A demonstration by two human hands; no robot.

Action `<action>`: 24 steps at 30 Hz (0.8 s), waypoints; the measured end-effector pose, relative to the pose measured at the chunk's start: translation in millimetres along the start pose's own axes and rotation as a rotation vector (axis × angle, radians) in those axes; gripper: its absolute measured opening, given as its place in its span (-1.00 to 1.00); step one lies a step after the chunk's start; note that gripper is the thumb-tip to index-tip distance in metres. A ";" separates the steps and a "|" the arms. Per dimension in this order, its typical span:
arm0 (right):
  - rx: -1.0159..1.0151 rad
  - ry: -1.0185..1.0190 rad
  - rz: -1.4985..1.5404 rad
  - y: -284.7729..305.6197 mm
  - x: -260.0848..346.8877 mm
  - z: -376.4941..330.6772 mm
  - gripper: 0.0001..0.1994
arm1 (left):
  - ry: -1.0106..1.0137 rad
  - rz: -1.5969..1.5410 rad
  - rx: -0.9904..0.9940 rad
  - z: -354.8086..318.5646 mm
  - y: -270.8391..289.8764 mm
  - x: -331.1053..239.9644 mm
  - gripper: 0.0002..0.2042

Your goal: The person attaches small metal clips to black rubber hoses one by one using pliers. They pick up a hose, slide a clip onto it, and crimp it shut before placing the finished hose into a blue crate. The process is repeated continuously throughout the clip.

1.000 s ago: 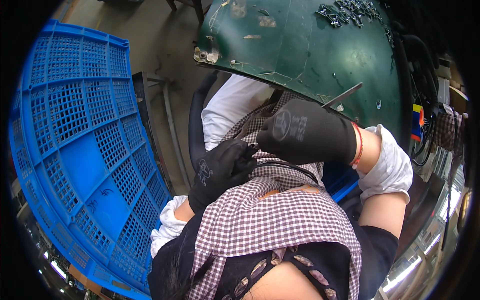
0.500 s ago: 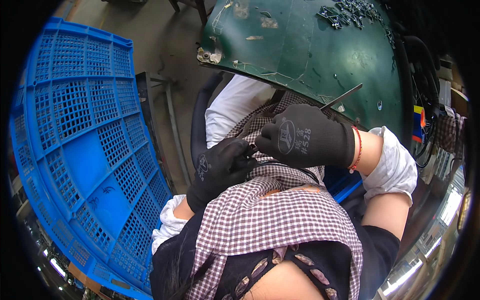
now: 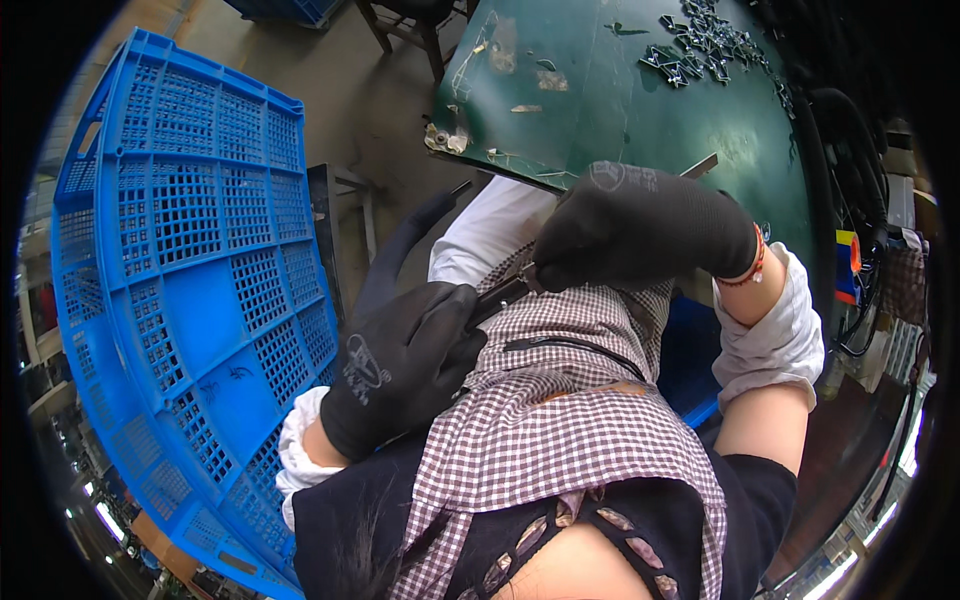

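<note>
Both my hands wear black gloves and are close together over my checked apron (image 3: 560, 440). My left hand (image 3: 405, 365) is closed around a dark, narrow bar-shaped part (image 3: 500, 296), whose far end sticks out toward my right hand. My right hand (image 3: 640, 228) is a closed fist over that end. A flat metal strip (image 3: 701, 166) juts from its far side, above the table edge. At the right fingertips, a small shiny metal piece (image 3: 529, 274) meets the bar's end; my fingers partly hide it, and whether it is fixed to the bar I cannot tell.
A green worktable (image 3: 600, 110) lies ahead, with a heap of small bent metal parts (image 3: 700, 45) toward its far right. At my left stands a large blue mesh crate (image 3: 205, 300). Dark cables (image 3: 850, 200) hang at the right, and a stool (image 3: 420, 30) stands beyond the table.
My hands have moved apart a little, the left one nearer to me, and the dark bar now shows between them. My right wrist has turned; less of the strip shows.
</note>
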State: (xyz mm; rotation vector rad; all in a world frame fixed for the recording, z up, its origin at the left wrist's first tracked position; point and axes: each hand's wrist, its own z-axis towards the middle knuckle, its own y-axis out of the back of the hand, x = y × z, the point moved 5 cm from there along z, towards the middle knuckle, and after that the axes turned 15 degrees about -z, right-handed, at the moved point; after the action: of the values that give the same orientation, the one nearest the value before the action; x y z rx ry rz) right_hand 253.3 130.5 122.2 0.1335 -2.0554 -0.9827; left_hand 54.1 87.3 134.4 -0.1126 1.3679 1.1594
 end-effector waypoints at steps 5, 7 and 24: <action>-0.947 0.060 -0.749 54.1 -14.7 -39.8 -0.85 | 0.047 0.182 0.003 -8.4 43.1 -9.7 -0.59; -0.826 -0.102 -0.452 69.6 -25.6 -44.9 -0.74 | 0.134 0.151 -0.174 -32.9 69.9 -3.5 -0.63; -0.418 0.125 0.386 -55.8 -16.5 -29.3 -0.82 | 0.288 -0.541 -0.863 -106.5 240.7 65.8 -0.56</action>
State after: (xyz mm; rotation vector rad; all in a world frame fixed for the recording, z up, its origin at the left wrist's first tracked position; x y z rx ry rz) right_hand 271.8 81.4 83.5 -0.3964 -1.6391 -1.0986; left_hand -199.6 171.1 182.0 -1.2265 0.8916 1.2068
